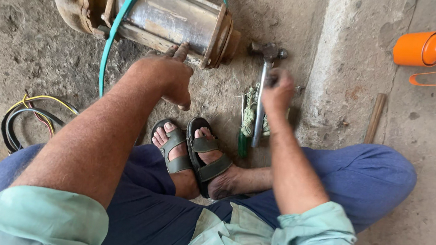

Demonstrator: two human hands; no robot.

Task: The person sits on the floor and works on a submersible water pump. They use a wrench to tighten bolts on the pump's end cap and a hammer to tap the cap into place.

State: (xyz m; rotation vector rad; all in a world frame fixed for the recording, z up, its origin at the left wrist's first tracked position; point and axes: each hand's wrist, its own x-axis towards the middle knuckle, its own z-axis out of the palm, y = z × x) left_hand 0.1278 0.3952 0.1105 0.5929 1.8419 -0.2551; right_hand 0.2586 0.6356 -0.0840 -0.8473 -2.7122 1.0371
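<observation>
Both hands are out in front of me as I squat on the rough concrete floor (10,53). At far left a coil of black, yellow and red wires (30,119) lies on the floor. My left hand (167,75) is loosely spread, fingertips resting against the lower edge of the pump motor (148,11), a rusty cylinder with a shiny metal sleeve and flanged ends, lying on its side. A green hose (115,32) curves over it and down to the floor. Below my hands are my feet in dark olive sandals (192,155). My right hand (277,91) is closed around the steel handle of a hammer (264,78), its head pointing toward the pump's end. A screwdriver with a green handle (243,136) lies just beside it. Further right a raised concrete ledge (342,60) runs upward, a wooden stick (376,117) against it, and an orange plastic oil can (426,49) lies at top right.
</observation>
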